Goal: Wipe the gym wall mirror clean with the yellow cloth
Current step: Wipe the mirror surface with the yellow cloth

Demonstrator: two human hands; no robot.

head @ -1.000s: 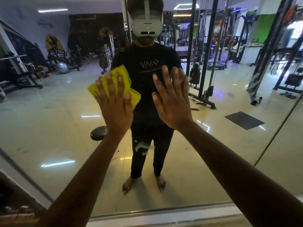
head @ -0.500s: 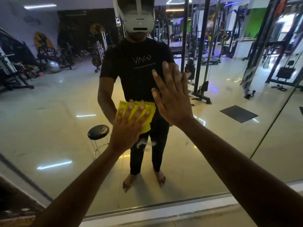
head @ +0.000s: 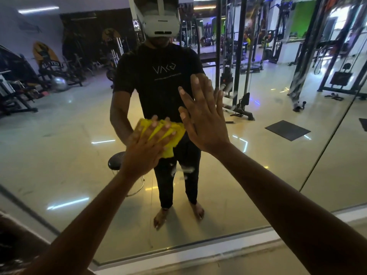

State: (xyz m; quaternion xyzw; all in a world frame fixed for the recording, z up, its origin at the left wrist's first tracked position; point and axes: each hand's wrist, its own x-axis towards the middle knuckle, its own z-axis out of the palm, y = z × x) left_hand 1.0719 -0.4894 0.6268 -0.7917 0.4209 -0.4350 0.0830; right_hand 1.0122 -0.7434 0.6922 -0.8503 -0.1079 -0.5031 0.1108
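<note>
Left hand (head: pixel 146 150) spread flat, pressing cloth (head: pixel 168 135) to mirror (head: pixel 59 155), right hand (head: pixel 202 120) flat and bare on glass just beside and above it; white smears (head: pixel 184 169) directly below cloth, nearer left hand, so downward stroke judged next.

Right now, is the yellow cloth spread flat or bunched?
Bunched: the yellow cloth shows ridges and folds between the left hand's fingers pressing it on the mirror.
</note>
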